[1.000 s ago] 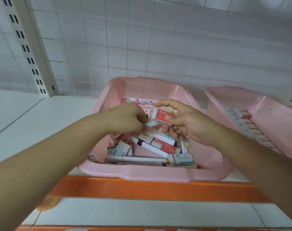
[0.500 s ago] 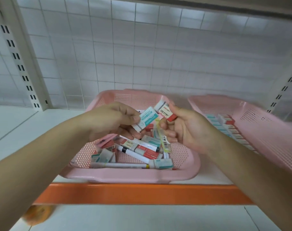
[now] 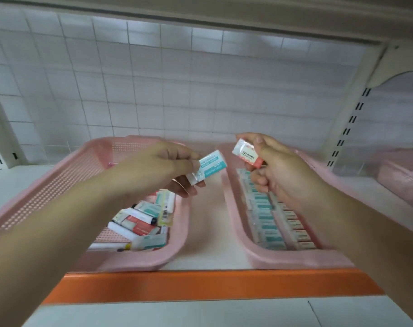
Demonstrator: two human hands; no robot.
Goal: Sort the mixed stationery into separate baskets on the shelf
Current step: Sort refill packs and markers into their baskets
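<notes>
Two erasers are up in the air. The teal-sleeved eraser [image 3: 206, 167] is pinched between thumb and fingers of the left hand [image 3: 158, 168], roughly over the right edge of the mixed basket [image 3: 134, 261]. The red 2B eraser [image 3: 246, 153] is pinched at the fingertips of the right hand [image 3: 278, 168], over the back end of the sorted basket [image 3: 271, 258].

That sorted basket already has a teal row [image 3: 264, 223] with a red row [image 3: 299, 232] right beside it, a bit blurry though. The mixed one has plenty left: more erasers, plus white markers [image 3: 123, 228] lying across the heap. Both baskets sit side by side on the shelf [image 3: 200, 286] with the orange front lip.

So I'd say we're mid-carry, pick done, drop-off pending. Next up, each eraser probably gets laid flat at the end of its own colour's row. The right hand hides the far end, so I can't tell where the free slot is.
</notes>
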